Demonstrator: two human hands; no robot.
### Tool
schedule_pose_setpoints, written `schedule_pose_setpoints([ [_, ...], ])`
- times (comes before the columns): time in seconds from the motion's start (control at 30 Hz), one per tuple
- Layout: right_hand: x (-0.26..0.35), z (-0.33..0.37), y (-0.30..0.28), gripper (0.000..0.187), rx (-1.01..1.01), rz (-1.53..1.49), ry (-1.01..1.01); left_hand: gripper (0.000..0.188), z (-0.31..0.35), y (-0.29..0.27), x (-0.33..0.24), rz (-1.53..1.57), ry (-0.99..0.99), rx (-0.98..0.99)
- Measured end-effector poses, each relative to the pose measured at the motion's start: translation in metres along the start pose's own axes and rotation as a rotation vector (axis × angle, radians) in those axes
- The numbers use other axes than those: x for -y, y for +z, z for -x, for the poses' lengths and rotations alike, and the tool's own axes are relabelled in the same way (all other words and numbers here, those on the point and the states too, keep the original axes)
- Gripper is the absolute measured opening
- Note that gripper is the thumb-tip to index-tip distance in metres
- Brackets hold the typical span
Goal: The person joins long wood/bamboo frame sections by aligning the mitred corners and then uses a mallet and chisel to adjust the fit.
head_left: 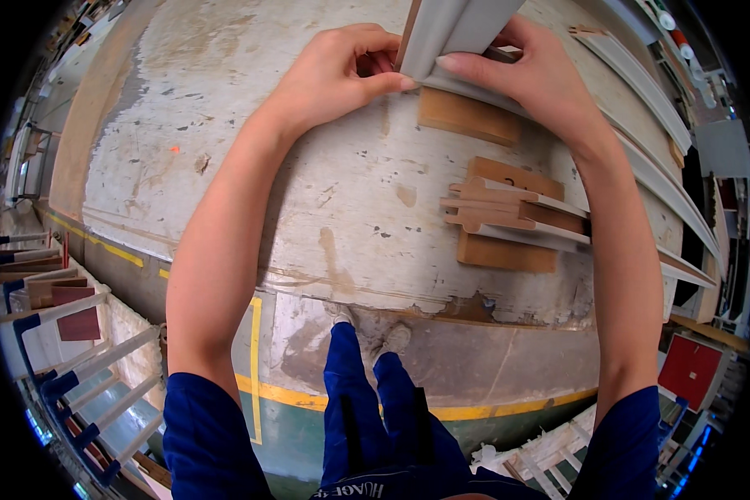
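Note:
A grey-white profiled moulding (465, 33) runs up out of the top edge of the picture, its brown edge facing left. Its near end meets a second pale moulding (475, 96), which passes right beneath my right hand. At that corner my left hand (342, 71) is closed, thumb tip and fingers pressed against the joint from the left. My right hand (546, 79) grips from the other side, thumb on the upright moulding's face and fingers mostly hidden behind it. A wooden block (468, 117) lies under the second moulding, close to the joint.
Nearer me, short moulding pieces (517, 212) with shaped brown ends rest across wooden blocks (507, 252). Long white mouldings (642, 83) lie along the right side of the worn, paint-stained worktable (325, 225). Racks with blue-jointed bars (83, 379) stand at lower left; a red panel (689, 368) at right.

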State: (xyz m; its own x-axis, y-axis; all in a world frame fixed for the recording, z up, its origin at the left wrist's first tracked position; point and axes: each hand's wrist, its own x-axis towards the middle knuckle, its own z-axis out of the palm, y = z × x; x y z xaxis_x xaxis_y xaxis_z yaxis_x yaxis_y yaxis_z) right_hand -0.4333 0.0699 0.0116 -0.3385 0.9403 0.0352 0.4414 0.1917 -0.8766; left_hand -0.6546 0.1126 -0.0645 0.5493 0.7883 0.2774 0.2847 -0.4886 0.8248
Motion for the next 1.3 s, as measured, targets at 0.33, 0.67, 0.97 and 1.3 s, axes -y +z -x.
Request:
schedule_pose_setpoints([
  [0.33, -0.017, -0.013, -0.001, 0.047, -0.133, 0.451, -0.03, 0.025, 0.0, -0.002, -0.005, 0.034, 0.013, -0.037],
  [0.67, -0.01, -0.006, 0.004, 0.043, -0.142, 0.322, 0.053, 0.027, 0.002, -0.004, -0.004, 0.1, 0.081, -0.069],
  [0.97, -0.002, -0.003, -0.003, 0.04, -0.158, 0.499, -0.01, 0.031, -0.001, -0.001, -0.014, 0.082, -0.01, -0.042],
  [1.3, -0.017, -0.006, -0.004, 0.025, -0.194, 0.459, -0.121, 0.023, -0.007, -0.008, -0.016, -0.019, -0.235, 0.072],
])
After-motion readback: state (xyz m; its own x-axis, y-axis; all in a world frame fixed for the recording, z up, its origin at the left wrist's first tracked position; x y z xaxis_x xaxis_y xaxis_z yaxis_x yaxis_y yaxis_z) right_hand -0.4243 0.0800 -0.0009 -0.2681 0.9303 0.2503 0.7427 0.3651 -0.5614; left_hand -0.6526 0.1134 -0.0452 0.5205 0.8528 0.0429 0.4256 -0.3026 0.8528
